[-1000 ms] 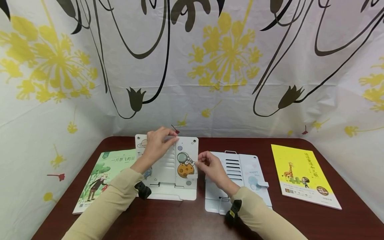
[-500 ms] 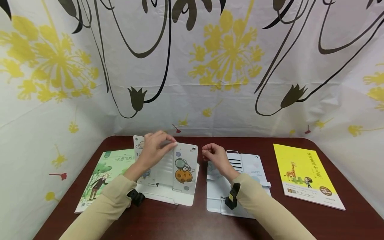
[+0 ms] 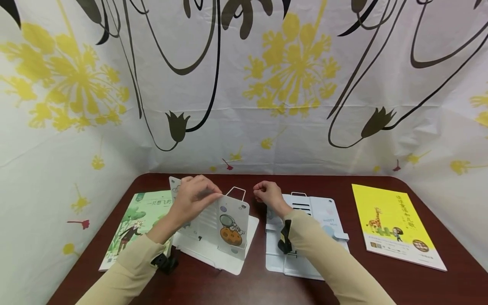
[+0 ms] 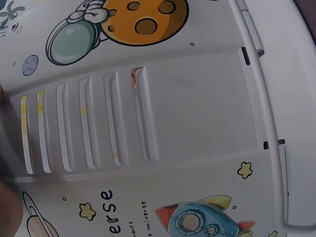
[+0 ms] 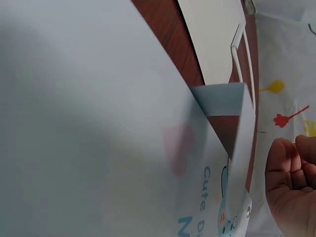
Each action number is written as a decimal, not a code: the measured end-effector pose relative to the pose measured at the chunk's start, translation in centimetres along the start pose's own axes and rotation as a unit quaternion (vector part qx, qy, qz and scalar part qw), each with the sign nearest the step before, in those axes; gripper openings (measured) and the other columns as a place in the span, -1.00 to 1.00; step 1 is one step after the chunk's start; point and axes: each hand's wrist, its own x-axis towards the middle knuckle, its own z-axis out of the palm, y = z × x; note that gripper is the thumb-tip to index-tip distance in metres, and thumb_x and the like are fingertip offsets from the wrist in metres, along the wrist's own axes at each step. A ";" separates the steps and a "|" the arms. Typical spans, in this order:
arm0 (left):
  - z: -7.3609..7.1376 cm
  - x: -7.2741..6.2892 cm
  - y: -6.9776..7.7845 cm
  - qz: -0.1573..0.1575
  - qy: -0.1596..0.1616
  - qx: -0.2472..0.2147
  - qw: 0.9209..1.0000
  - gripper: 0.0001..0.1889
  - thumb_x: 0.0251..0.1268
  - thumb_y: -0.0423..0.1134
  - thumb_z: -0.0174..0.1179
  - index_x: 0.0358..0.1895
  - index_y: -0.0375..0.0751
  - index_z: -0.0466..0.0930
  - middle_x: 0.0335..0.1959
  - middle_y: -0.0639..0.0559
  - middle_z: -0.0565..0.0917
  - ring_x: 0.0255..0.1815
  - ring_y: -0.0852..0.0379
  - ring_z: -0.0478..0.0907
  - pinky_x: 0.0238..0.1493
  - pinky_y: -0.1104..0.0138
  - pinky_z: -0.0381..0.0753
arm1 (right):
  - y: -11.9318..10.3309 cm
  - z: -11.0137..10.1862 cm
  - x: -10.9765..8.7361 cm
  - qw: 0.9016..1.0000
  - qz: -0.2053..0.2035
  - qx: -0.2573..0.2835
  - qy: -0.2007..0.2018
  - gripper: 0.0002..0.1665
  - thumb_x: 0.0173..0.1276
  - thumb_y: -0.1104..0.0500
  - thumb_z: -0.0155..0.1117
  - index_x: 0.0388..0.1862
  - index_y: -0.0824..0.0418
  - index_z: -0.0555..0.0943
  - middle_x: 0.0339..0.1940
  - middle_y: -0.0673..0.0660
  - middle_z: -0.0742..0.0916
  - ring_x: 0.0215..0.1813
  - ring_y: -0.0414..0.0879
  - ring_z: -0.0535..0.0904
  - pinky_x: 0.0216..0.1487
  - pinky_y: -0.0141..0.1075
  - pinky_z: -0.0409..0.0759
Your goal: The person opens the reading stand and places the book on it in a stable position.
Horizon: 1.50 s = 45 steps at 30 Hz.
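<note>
My left hand (image 3: 196,195) pinches the top edge of a white book stand (image 3: 203,222) between thumb and fingers. The stand's slotted panel, printed with an astronaut, planets and a rocket, leans up over its flat base; a wire bracket (image 3: 237,192) shows behind it. In the left wrist view the slotted panel (image 4: 202,98) fills most of the picture. My right hand (image 3: 270,197) hovers with loosely curled fingers and nothing visible in them. Below it lies a pale blue book stand (image 3: 324,207), flat on the table, partly hidden by my right sleeve; its side clip (image 5: 242,128) shows close up.
A green picture book (image 3: 131,224) lies to the left, partly behind the left arm. To the right lies a yellow book (image 3: 392,224) with a giraffe on its cover. A patterned cloth (image 3: 244,140) hangs behind the dark red table (image 3: 263,292).
My left hand has tipped and turned the white stand's panel, and its base and wire bracket show more. My right hand has left that stand's right edge and drawn back over the blue one.
</note>
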 end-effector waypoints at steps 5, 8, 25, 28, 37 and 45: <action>-0.4 -0.5 0.3 0.007 -0.009 -0.021 1.000 -0.72 0.25 0.07 0.15 -0.42 -0.04 0.63 -0.43 0.14 0.65 -0.32 0.24 0.51 -0.10 0.22 0.19 | 0.1 0.5 0.6 0.999 0.016 -0.040 -0.010 -0.91 0.28 0.35 0.22 -0.26 0.37 0.61 -0.37 0.20 0.69 -0.38 -0.10 0.64 -0.28 -0.25 0.65; -0.7 -0.8 0.5 0.013 -0.013 -0.030 0.999 -0.74 0.25 0.05 0.16 -0.42 -0.03 0.63 -0.43 0.15 0.65 -0.32 0.25 0.51 -0.10 0.27 0.17 | 0.1 0.7 0.8 0.997 0.016 -0.076 -0.018 -0.91 0.27 0.34 0.23 -0.28 0.36 0.63 -0.41 0.18 0.70 -0.41 -0.08 0.65 -0.34 -0.28 0.64; -1.4 -1.6 1.1 0.061 -0.018 -0.053 0.997 -0.74 0.31 0.04 0.10 -0.43 0.01 0.62 -0.46 0.19 0.60 -0.35 0.29 0.50 -0.14 0.25 0.14 | -0.1 1.8 1.8 0.971 0.008 -0.231 -0.053 -0.90 0.25 0.33 0.26 -0.43 0.35 0.66 -0.54 0.16 0.69 -0.58 -0.13 0.57 -0.52 -0.35 0.54; -1.6 -1.6 1.2 0.062 -0.023 -0.059 0.996 -0.74 0.32 0.04 0.10 -0.44 0.01 0.61 -0.46 0.19 0.60 -0.34 0.28 0.50 -0.12 0.26 0.14 | -0.1 1.9 2.0 0.964 0.009 -0.262 -0.052 -0.90 0.24 0.33 0.27 -0.45 0.34 0.66 -0.52 0.15 0.68 -0.55 -0.11 0.57 -0.51 -0.33 0.55; -2.2 -1.6 1.2 0.065 -0.023 -0.063 0.996 -0.71 0.34 0.03 0.08 -0.46 -0.01 0.61 -0.47 0.17 0.60 -0.35 0.27 0.50 -0.15 0.29 0.19 | -0.3 2.1 2.7 0.926 -0.019 -0.369 -0.073 -0.64 0.21 0.38 0.16 -0.78 0.21 0.43 -0.72 0.08 0.56 -0.56 -0.07 0.45 -0.46 -0.27 0.46; -2.4 -1.7 1.1 0.063 -0.023 -0.058 0.996 -0.69 0.36 0.04 0.06 -0.47 -0.01 0.60 -0.49 0.18 0.59 -0.37 0.27 0.49 -0.15 0.30 0.19 | -0.7 1.5 2.2 0.926 -0.052 -0.362 -0.094 -0.63 0.25 0.32 0.16 -0.77 0.21 0.49 -0.77 -0.01 0.47 -0.64 -0.16 0.34 -0.50 -0.33 0.40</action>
